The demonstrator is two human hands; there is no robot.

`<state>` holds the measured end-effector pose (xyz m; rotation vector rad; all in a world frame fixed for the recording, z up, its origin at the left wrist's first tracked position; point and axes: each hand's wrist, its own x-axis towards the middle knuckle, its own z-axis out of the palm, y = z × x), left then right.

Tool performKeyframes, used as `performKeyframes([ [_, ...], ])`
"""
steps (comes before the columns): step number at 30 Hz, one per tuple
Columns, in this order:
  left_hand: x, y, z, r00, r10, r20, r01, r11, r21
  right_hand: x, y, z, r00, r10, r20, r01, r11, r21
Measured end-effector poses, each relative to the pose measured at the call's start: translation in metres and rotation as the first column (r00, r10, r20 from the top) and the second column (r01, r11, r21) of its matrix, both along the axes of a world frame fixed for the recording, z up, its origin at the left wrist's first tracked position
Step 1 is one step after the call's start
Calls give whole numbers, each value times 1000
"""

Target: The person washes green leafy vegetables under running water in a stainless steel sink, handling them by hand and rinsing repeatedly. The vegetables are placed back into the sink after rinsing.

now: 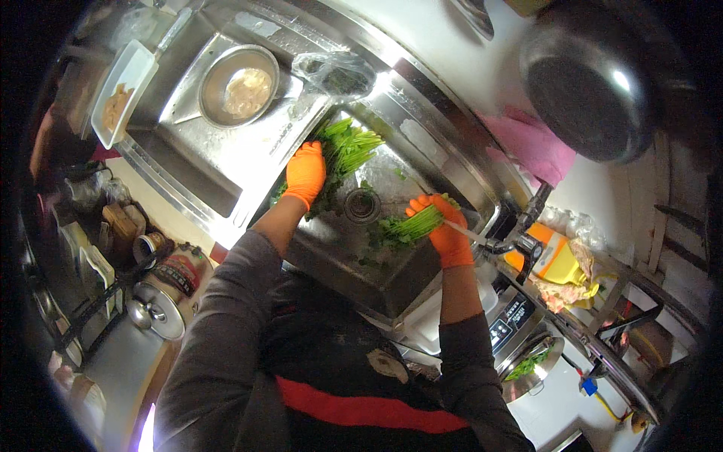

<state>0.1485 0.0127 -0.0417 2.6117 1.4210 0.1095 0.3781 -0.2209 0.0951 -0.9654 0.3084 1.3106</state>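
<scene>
My right hand (449,229), in an orange glove, is closed around a bunch of leafy green herbs (412,227). Its stems pass through my fingers and the leaves hang toward the sink floor. Water from the faucet (502,246) appears to run onto that hand. My left hand (306,174), gloved in orange too, rests with curled fingers against a larger pile of green herbs (350,147) beside the divider. Whether it grips any stems is hidden. Both hands are inside the right steel sink basin (339,246), whose drain (362,205) lies between them.
In the left basin (181,138) stands a metal bowl (210,85) with pale contents. A plastic bag (336,73) lies at the divider's far end. A white tray (133,73) sits at left, a dark wok (587,85) at upper right, a yellow bottle (556,265) behind the faucet.
</scene>
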Motion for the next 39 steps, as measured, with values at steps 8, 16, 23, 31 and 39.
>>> performKeyframes([
  [8, -13, -5, 5, 960, 69, 271, -17, 982, -190, -5, 11, 29, 952, 172, 254, -158, 984, -78],
  [16, -50, -43, 151, 753, -34, 657, 374, 844, -385, -64, 36, 57, 713, 472, 519, -420, 880, -223],
  [23, -13, -92, 230, 663, -432, 612, 534, 845, 19, -88, 25, 116, 270, 404, 874, -368, 882, -294],
  [31, 11, -116, 247, 628, -341, 700, 626, 755, -194, -69, -19, 127, 514, 377, 771, -236, 926, -296],
  [39, 43, -124, 233, 636, -649, 417, 683, 725, 87, -47, -36, 96, 528, 331, 782, -231, 942, -243],
])
